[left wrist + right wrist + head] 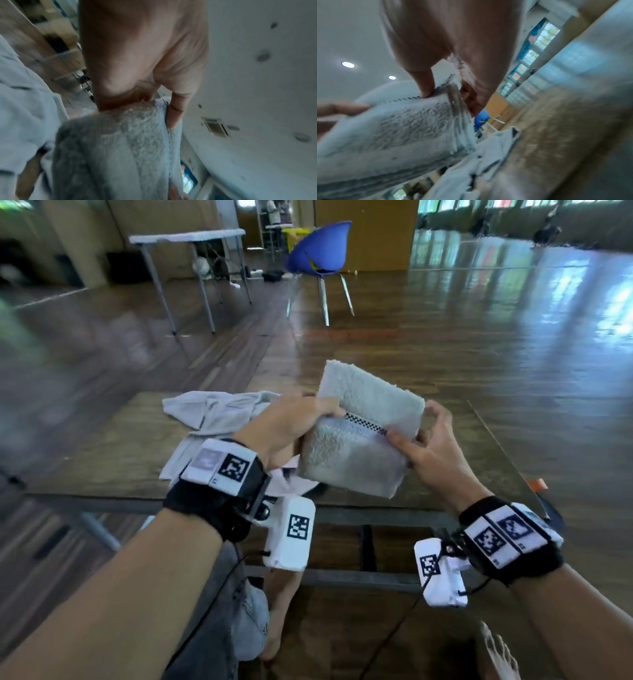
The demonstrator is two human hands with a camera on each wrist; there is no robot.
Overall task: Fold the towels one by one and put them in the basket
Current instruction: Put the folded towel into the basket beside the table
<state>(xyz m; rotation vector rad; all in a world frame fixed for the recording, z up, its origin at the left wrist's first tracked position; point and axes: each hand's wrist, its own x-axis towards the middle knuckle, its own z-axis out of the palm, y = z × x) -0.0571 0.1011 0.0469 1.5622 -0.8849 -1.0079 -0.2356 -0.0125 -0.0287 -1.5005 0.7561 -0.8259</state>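
Now, folded grey fluffy towel (356,446) with checkered band, both hands pinching its upper edge.

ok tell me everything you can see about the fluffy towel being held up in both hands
The towel is pale grey-white terry cloth, thick and fluffy, folded into a compact, layered rectangle. A narrow black-and-white checked band runs across it at the fold line. It is held off the table, tilted, with its upper flap standing up. The left hand grips its left edge, thumb on top; the right hand pinches its right edge. Nothing else visibly touches it.
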